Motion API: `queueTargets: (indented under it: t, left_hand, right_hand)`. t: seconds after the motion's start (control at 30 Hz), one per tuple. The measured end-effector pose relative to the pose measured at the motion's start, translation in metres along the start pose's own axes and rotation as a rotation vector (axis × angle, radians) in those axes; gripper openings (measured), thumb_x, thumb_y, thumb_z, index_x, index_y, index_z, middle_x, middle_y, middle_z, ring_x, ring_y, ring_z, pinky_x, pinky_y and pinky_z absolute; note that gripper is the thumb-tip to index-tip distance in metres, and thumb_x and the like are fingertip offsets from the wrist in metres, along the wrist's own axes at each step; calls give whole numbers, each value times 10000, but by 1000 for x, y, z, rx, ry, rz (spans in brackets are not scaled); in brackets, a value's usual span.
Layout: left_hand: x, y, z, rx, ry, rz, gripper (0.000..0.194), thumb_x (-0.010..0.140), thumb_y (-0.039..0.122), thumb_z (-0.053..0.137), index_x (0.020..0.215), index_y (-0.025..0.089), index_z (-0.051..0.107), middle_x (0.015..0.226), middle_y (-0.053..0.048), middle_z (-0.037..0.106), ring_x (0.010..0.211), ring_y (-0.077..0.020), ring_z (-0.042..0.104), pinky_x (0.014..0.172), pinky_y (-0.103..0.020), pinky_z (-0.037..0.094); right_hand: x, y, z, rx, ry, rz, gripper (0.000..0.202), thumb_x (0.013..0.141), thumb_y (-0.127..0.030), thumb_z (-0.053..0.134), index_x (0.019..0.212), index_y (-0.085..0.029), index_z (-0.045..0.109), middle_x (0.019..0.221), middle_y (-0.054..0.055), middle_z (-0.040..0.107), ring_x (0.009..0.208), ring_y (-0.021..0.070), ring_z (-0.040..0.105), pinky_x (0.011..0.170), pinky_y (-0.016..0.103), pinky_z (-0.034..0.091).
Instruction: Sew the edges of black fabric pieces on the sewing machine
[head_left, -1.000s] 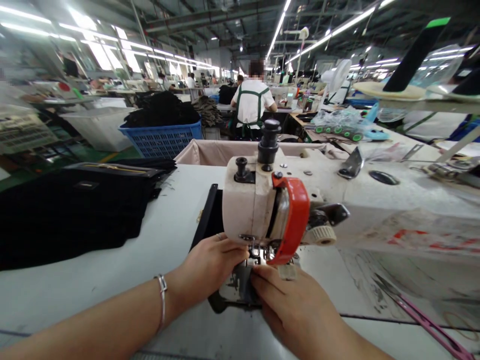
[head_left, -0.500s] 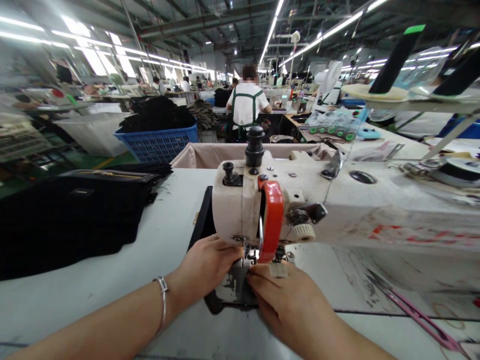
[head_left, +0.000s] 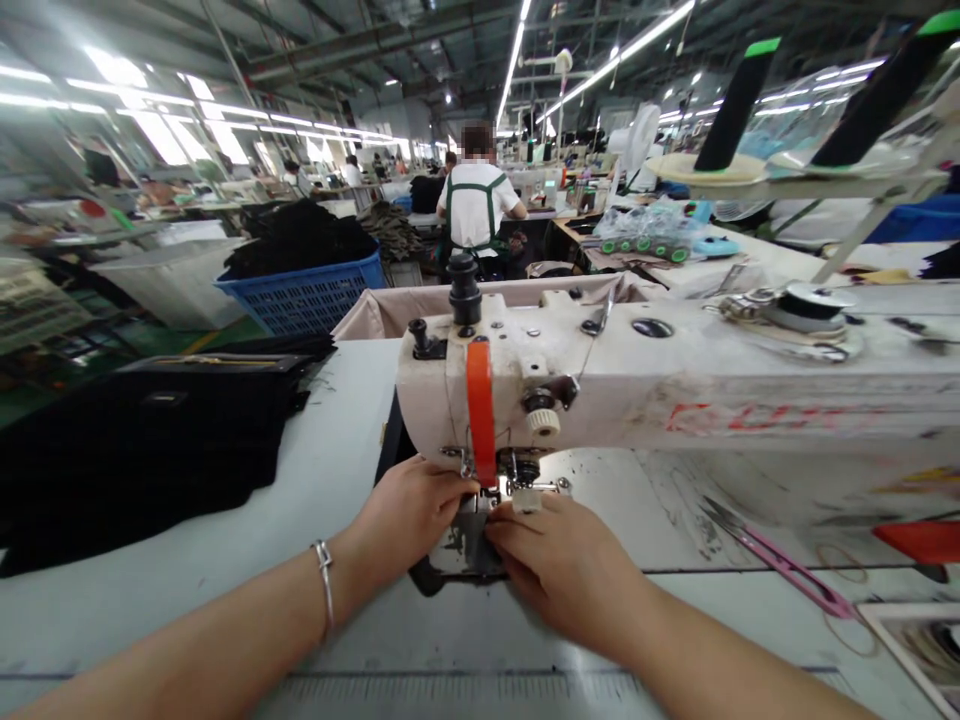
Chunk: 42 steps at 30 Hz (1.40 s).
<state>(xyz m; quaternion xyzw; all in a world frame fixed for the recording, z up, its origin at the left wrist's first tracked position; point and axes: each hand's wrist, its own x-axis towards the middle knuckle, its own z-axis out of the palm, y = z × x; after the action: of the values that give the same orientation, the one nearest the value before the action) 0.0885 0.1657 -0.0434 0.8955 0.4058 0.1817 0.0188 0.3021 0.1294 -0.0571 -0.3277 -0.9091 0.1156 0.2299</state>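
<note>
A white sewing machine (head_left: 424, 390) with an orange guard (head_left: 481, 415) stands in front of me. A black fabric piece (head_left: 391, 445) shows left of the machine head, and a dark edge of it curves below a metal plate (head_left: 463, 545); the rest is hidden under my hands and the machine. My left hand (head_left: 412, 505) is closed, fingertips pressed on the work just left of the needle area. My right hand (head_left: 566, 560) is closed too, its bent fingers on the right side of the work by the presser foot. Exactly what the fingertips pinch is partly hidden.
A stack of black fabric pieces (head_left: 150, 440) lies at left. Pink thread snips (head_left: 787, 565) rest at right, near a red-orange object (head_left: 919, 541). Behind are a blue basket (head_left: 307, 295) of black fabric, black thread cones (head_left: 735, 110) and a seated person (head_left: 476, 205).
My view has shifted to the right, so the machine sits farther left and more of its arm shows. Both hands stay beside the needle area in nearly the same pose.
</note>
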Motion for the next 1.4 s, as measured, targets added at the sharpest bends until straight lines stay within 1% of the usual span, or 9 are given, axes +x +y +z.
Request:
queueTargets:
  t: [0.33,0.53,0.6,0.7,0.77,0.93,1.1,1.27,1.4]
  left_hand:
    - [-1,9,-3,-63,-56,-147,287,835,67,541,964,217,749,969,-34,750,942,-219,683,905,-365,528]
    - [4,5,-30,-229,-203,-210,252,842,113,521,920,212,740,823,21,756,728,-165,713,677,-236,573]
    - [1,1,-36,-282,-240,-234,241,846,127,538,954,214,735,882,17,758,797,-174,716,747,-265,580]
    - [-10,-2,-35,-250,-192,-164,257,862,134,573,1058,225,712,1113,-18,718,1047,-203,653,973,-368,505]
    - [-18,1,-28,-222,-168,-91,294,888,131,561,1138,236,676,1193,-23,681,1132,-192,603,1039,-383,454]
    - [-30,19,-13,-162,-90,-97,320,916,124,523,1200,227,629,1221,-48,645,1141,-204,575,1033,-404,464]
    - [-38,29,-13,-152,-86,-159,354,929,138,503,1261,242,564,1284,-53,579,1202,-219,525,1051,-431,453]
    - [-44,31,-15,-182,-86,-246,315,943,184,504,1247,261,524,1298,-37,556,1221,-197,511,1078,-414,436]
    - [-40,35,-18,-149,-78,-100,354,950,131,448,1275,250,522,1327,-31,553,1263,-185,481,1092,-396,429]
  right_hand:
    - [-2,0,0,-1,-10,-18,197,885,-118,524,999,-179,673,972,73,694,967,206,627,876,363,512]
    - [-3,1,-1,-5,12,-20,173,897,-127,547,991,-190,678,985,67,700,965,187,631,871,329,512]
    - [-3,2,-2,6,8,-23,209,898,-118,544,1049,-193,667,1008,66,698,984,186,628,877,331,511]
    - [-4,3,-2,21,-4,-36,296,900,-95,522,1158,-193,629,1067,73,687,1037,194,612,904,353,503]
    - [-4,4,-3,36,-11,-49,329,902,-78,504,1193,-191,608,1102,74,677,1069,199,599,935,369,489]
    - [-7,4,-3,68,0,-85,328,904,-78,503,1199,-191,593,1121,64,668,1066,198,589,970,378,461]
    - [-10,5,-2,86,-24,-68,201,873,-53,511,953,-180,644,927,27,679,897,182,606,835,338,494]
    - [-7,0,-4,63,-90,-61,287,871,-124,560,1146,-193,604,1099,48,642,1007,231,561,910,409,469]
    - [-5,-9,-5,-27,-123,36,214,877,-153,556,1075,-192,627,1123,66,618,1027,275,535,893,468,470]
